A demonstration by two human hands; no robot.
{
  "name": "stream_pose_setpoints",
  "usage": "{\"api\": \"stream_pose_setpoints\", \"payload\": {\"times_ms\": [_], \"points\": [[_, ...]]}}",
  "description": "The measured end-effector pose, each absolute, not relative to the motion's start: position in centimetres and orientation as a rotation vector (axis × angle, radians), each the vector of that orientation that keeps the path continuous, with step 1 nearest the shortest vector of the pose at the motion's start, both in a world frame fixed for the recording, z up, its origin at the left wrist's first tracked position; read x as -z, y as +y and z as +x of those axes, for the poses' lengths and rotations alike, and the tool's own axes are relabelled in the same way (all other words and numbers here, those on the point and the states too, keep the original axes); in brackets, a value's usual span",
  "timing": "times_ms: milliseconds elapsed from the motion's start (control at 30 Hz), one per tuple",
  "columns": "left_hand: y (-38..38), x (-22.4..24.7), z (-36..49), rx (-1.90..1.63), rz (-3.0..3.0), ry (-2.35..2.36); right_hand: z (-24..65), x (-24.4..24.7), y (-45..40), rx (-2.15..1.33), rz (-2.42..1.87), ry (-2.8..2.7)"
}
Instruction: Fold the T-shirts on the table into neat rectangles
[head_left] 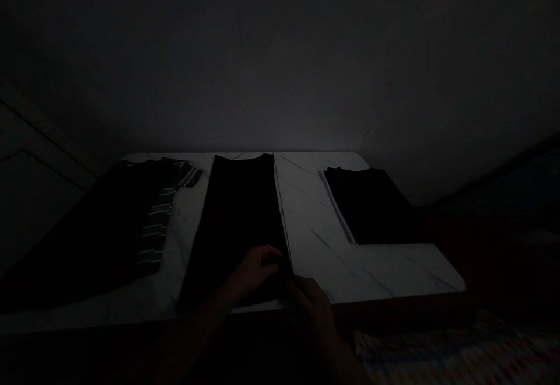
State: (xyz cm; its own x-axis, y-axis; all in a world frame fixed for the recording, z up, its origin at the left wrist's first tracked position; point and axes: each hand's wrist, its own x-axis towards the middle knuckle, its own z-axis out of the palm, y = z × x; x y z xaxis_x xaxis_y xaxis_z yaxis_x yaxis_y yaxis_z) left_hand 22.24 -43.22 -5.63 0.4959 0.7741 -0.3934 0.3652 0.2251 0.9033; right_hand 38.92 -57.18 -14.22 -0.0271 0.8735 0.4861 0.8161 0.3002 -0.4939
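Observation:
A long black folded shirt (pixel 238 210) lies flat down the middle of a white marble-patterned table (pixel 315 233). My left hand (pixel 259 263) is over the shirt's near right part, its fingers loosely curled with a gap between thumb and forefinger. At the shirt's near right corner, my right hand (pixel 312 300) has its fingers closed on the cloth edge. The picture is very dark, so the fingertips and the folds of the black cloth are hard to make out.
On the left lie dark clothes (pixel 100 227) with a striped garment (pixel 157 227) showing beneath. A folded black garment stack (pixel 376 207) with a pale edge sits at the right. A wall (pixel 262 70) rises behind the table. Colourful patterned cloth (pixel 459 356) appears at the lower right.

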Motion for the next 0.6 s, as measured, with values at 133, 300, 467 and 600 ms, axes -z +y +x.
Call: {"api": "stream_pose_setpoints", "payload": {"times_ms": [133, 300, 467, 600], "points": [[-44.1, 6.4, 21.7, -0.337, 1.400, 1.064, 39.0, 13.5, -57.5, -0.153, -1.540, -1.831], [-45.6, 7.1, 20.9, -0.284, 1.408, 1.121, 38.8, 14.0, -58.0, -0.137, -1.551, -1.839], [-46.8, 5.8, 20.5, -0.281, 1.835, 1.167, 38.5, 13.4, -57.7, -0.086, -1.547, -1.918], [-47.4, 4.3, 20.8, -0.052, 2.206, 1.220, 38.4, 10.9, -57.5, -0.152, -1.496, -1.994]]}}
